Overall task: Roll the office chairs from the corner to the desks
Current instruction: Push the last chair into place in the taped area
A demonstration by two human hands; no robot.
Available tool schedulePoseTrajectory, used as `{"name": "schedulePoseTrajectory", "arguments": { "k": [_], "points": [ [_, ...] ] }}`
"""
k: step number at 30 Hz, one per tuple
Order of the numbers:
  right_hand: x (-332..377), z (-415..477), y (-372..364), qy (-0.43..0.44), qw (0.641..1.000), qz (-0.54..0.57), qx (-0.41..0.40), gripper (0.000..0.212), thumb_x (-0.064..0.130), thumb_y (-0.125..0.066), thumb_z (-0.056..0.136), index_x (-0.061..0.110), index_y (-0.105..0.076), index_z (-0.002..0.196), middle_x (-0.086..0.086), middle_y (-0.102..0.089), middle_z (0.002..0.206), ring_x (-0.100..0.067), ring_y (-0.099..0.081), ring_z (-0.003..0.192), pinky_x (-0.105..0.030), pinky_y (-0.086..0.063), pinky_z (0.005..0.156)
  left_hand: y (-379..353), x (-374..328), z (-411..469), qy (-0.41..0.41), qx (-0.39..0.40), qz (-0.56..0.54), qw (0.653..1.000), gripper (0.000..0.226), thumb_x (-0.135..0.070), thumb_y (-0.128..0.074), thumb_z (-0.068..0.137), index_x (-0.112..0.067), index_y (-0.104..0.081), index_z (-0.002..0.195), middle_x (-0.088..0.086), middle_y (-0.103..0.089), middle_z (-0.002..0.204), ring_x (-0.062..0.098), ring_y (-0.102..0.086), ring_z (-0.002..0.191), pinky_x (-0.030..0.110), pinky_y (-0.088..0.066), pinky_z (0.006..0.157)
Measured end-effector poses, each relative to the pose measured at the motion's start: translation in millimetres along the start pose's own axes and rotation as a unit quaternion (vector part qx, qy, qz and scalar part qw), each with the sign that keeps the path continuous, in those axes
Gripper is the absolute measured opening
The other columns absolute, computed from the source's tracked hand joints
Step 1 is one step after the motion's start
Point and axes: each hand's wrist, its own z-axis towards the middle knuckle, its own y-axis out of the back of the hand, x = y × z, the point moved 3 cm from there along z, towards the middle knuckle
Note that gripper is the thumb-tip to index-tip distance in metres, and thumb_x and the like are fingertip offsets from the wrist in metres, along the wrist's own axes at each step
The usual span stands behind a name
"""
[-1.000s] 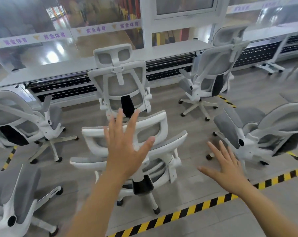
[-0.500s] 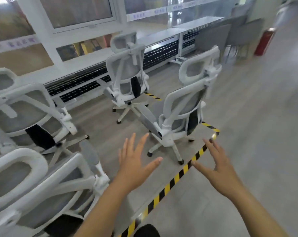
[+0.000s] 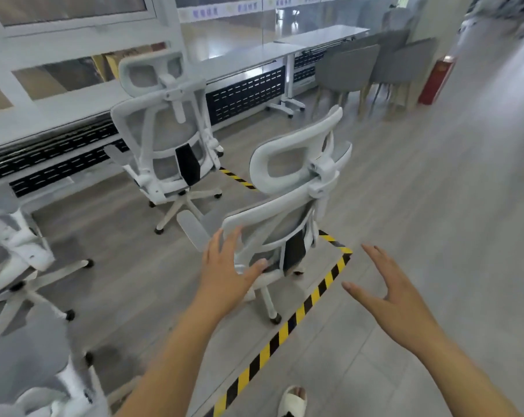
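Note:
A white office chair (image 3: 288, 203) with grey mesh back and headrest stands just ahead of me, its back turned my way, inside the yellow-black floor tape (image 3: 312, 296). My left hand (image 3: 227, 266) is spread open in front of the lower left of its backrest; contact cannot be told. My right hand (image 3: 387, 293) hovers open to the right of the chair, clear of it. A second chair (image 3: 164, 136) of the same kind stands farther back by the long white desk (image 3: 248, 55).
More white chairs crowd the left edge (image 3: 14, 251) and the lower left corner (image 3: 35, 371). Grey lounge chairs (image 3: 372, 64) and a red extinguisher box (image 3: 435, 76) stand at the far right. Open grey floor spreads to the right. My white slipper (image 3: 294, 401) shows at the bottom.
My view has swung right and closer to the taped corner chair. Both open hands have moved toward its backrest, the left now in front of the frame.

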Motion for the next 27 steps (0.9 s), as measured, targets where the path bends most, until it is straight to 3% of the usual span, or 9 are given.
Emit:
{"name": "schedulePoseTrajectory", "arguments": {
  "k": [4,8,12,15,19,21,24,27],
  "points": [
    [2.1,85.0,34.2,0.022,0.999,-0.030,0.027,0.062,0.057,-0.065,0.081,0.072,-0.024,0.126,0.029,-0.016,0.152,0.001,-0.014,0.143,-0.031,-0.026,0.112,-16.7,-22.2,61.4,0.007,-0.033,0.012,0.999,0.076,-0.054,-0.060,0.087,-0.039,-0.020,0.150,-0.007,-0.012,0.159,0.021,-0.007,0.148,0.047,-0.021,0.119],
    [-10.9,156.6,56.6,0.045,0.996,-0.073,0.025,0.065,0.053,-0.063,0.084,0.054,-0.031,0.140,0.019,-0.019,0.157,-0.008,-0.017,0.145,-0.039,-0.024,0.116,-31.5,-38.0,94.9,-0.005,-0.048,0.057,0.997,0.068,-0.059,-0.055,0.086,-0.035,-0.033,0.145,-0.007,-0.032,0.145,0.017,-0.023,0.139,0.040,-0.028,0.115],
    [-27.9,236.0,72.0,0.073,0.989,-0.119,0.046,0.066,0.047,-0.064,0.086,0.042,-0.034,0.144,0.012,-0.021,0.158,-0.017,-0.023,0.144,-0.040,-0.028,0.113,-44.0,-52.0,112.8,0.013,-0.081,0.091,0.992,0.058,-0.055,-0.058,0.087,-0.038,-0.041,0.139,-0.013,-0.035,0.139,0.011,-0.025,0.134,0.036,-0.032,0.112],
    [-38.0,308.1,78.4,0.117,0.977,-0.164,0.072,0.068,0.047,-0.065,0.086,0.043,-0.032,0.145,0.008,-0.019,0.159,-0.019,-0.016,0.147,-0.050,-0.026,0.115,-53.0,-55.6,127.6,0.057,-0.132,0.106,0.984,0.049,-0.056,-0.061,0.083,-0.037,-0.049,0.127,-0.016,-0.041,0.132,0.010,-0.032,0.126,0.034,-0.037,0.107],
    [-49.3,399.7,79.8,0.214,0.936,-0.254,0.114,0.064,0.053,-0.061,0.086,0.042,-0.037,0.144,0.004,-0.025,0.158,-0.023,-0.015,0.148,-0.051,-0.024,0.114,-71.6,-67.7,143.2,0.115,-0.198,0.099,0.968,0.048,-0.062,-0.064,0.075,-0.036,-0.053,0.115,-0.015,-0.044,0.119,0.008,-0.036,0.116,0.030,-0.039,0.101],
    [-56.2,436.6,83.3,0.249,0.921,-0.265,0.142,0.055,0.053,-0.061,0.086,0.036,-0.050,0.137,0.003,-0.040,0.151,-0.023,-0.029,0.142,-0.049,-0.032,0.110,-83.9,-80.3,150.2,0.158,-0.240,0.092,0.953,0.050,-0.061,-0.070,0.072,-0.034,-0.056,0.112,-0.014,-0.043,0.115,0.009,-0.038,0.115,0.027,-0.037,0.097],
    [-62.1,472.1,89.4,0.288,0.915,-0.217,0.182,0.041,0.043,-0.067,0.086,0.024,-0.065,0.122,0.006,-0.058,0.129,-0.018,-0.048,0.123,-0.034,-0.042,0.099,-97.6,-93.9,155.3,0.215,-0.311,0.063,0.924,0.051,-0.052,-0.081,0.066,-0.025,-0.061,0.104,-0.010,-0.043,0.109,0.012,-0.043,0.109,0.024,-0.037,0.089],
    [-64.5,491.7,88.1,0.327,0.905,-0.174,0.210,0.028,0.036,-0.074,0.082,0.023,-0.070,0.106,0.011,-0.060,0.109,-0.016,-0.054,0.104,-0.027,-0.041,0.083,-103.6,-96.7,157.2,0.225,-0.336,0.053,0.913,0.049,-0.050,-0.081,0.064,-0.022,-0.062,0.100,-0.008,-0.043,0.110,-0.001,-0.043,0.104,0.013,-0.034,0.085]
  ]
}}
